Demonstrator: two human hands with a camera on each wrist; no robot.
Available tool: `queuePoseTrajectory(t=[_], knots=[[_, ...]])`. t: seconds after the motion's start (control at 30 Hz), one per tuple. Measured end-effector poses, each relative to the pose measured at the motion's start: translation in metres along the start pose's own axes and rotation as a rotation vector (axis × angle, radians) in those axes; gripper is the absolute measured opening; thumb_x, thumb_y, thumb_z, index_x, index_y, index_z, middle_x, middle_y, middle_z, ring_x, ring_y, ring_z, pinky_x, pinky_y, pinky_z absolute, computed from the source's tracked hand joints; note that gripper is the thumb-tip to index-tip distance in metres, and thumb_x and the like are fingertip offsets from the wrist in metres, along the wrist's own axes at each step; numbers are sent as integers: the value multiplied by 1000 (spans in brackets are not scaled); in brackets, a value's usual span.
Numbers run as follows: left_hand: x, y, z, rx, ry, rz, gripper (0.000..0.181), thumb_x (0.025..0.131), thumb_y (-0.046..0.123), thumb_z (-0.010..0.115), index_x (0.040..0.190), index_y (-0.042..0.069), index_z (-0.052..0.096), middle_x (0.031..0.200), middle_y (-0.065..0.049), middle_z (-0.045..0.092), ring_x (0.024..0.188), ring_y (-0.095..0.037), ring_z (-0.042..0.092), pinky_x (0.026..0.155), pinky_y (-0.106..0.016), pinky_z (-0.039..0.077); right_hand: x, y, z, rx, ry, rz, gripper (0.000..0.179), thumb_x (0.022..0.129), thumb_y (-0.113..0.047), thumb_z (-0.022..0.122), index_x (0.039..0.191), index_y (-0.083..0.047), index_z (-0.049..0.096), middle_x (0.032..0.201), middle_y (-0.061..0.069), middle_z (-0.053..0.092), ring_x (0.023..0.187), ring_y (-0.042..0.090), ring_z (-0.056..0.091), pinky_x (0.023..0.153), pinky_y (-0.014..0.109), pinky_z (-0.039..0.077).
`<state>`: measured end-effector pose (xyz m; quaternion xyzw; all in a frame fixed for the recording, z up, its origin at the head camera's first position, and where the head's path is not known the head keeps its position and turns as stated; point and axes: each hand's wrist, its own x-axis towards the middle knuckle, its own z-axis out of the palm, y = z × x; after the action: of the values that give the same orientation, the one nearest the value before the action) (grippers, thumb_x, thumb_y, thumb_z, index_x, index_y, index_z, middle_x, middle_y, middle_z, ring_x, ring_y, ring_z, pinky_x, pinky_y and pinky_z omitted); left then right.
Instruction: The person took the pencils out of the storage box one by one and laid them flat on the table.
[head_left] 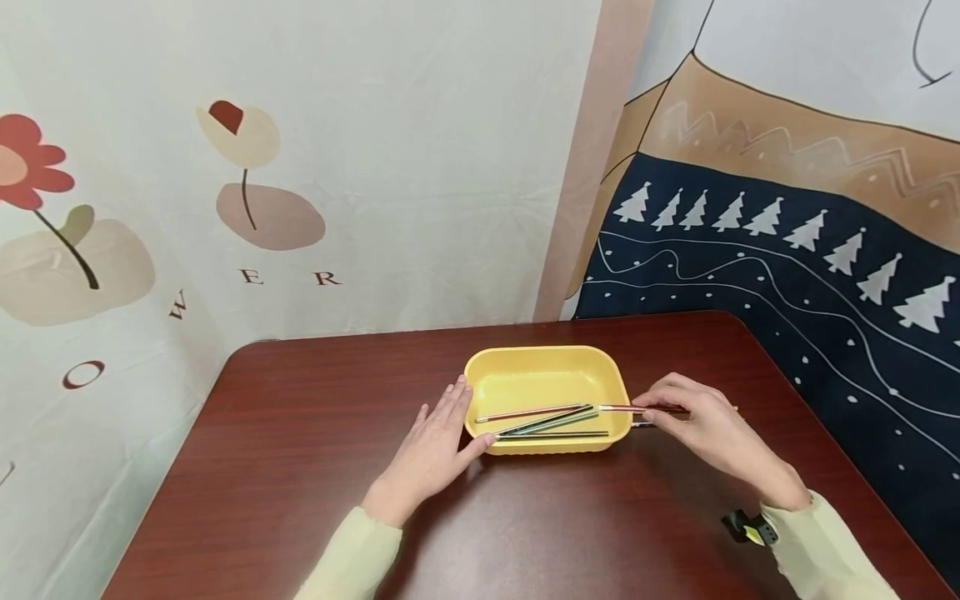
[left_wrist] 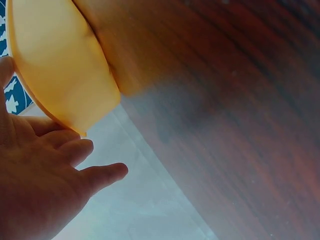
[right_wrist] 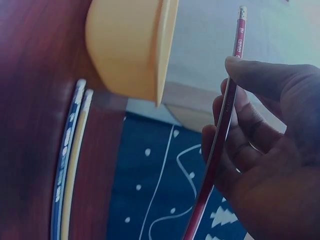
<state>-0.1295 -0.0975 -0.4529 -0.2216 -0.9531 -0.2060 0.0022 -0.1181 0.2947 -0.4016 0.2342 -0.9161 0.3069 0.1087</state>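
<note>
A yellow plastic tub (head_left: 543, 352) stands on the table, with several slim pencils (head_left: 551, 434) lying in its near half; one of them is red (head_left: 525, 412). My left hand (head_left: 426, 457) rests at the tub's left end, fingers extended along the rim and thumb at the near corner. To the right of the tub, my right hand (head_left: 708, 425) pinches a dark red pencil (right_wrist: 220, 135) between thumb and fingers. Its white-tipped eraser end reaches over the tub's right rim. Below that hand, a blue pencil (right_wrist: 65, 160) and a yellow pencil (right_wrist: 77, 155) lie side by side on the table.
The dark reddish-brown table (head_left: 315, 425) has rounded far corners. Right behind it hangs a pale printed cloth (head_left: 420, 167) with flowers and letters. A navy cloth with white trees (head_left: 750, 267) runs along the right side. A dark wrist device (head_left: 750, 528) sits by the right sleeve.
</note>
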Motion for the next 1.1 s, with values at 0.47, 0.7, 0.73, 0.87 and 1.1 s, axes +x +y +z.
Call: queuePoseTrajectory(t=[0.47, 0.7, 0.73, 0.87, 1.1], knots=[[0, -3, 2, -10, 3, -2, 87, 103, 60, 52, 161, -1, 31, 169, -15, 24, 156, -32, 24, 121, -63, 24, -22, 31, -1, -47, 39, 23, 27, 83, 1, 84, 99, -20, 80, 96, -15, 66, 82, 2, 57, 69, 13, 46], [0, -3, 3, -6, 5, 5, 87, 103, 60, 51, 161, -1, 30, 169, -15, 23, 156, -32, 24, 120, -63, 24, -31, 47, -1, -71, 46, 32, 29, 82, 1, 84, 96, -24, 79, 94, -15, 66, 82, 1, 57, 70, 13, 46], [0, -3, 3, -7, 5, 6, 87, 103, 60, 51, 161, -1, 30, 169, -16, 23, 156, -33, 24, 120, -63, 24, -32, 49, -2, -70, 43, 41, 29, 82, 1, 84, 96, -24, 78, 94, -15, 66, 82, 2, 57, 70, 13, 46], [0, -3, 3, -9, 3, 6, 87, 103, 60, 51, 162, -1, 30, 170, -15, 23, 156, -32, 24, 121, -63, 24, -37, 56, -1, -73, 20, 79, 29, 83, -1, 84, 96, -26, 78, 95, -13, 66, 83, 4, 56, 69, 17, 49], [0, -3, 2, -7, -4, -2, 87, 103, 61, 50, 162, 0, 29, 170, -15, 22, 157, -30, 22, 121, -63, 23, -38, 68, 3, -96, -25, 101, 27, 84, -1, 83, 96, -25, 78, 95, -13, 66, 83, 4, 55, 70, 22, 51]])
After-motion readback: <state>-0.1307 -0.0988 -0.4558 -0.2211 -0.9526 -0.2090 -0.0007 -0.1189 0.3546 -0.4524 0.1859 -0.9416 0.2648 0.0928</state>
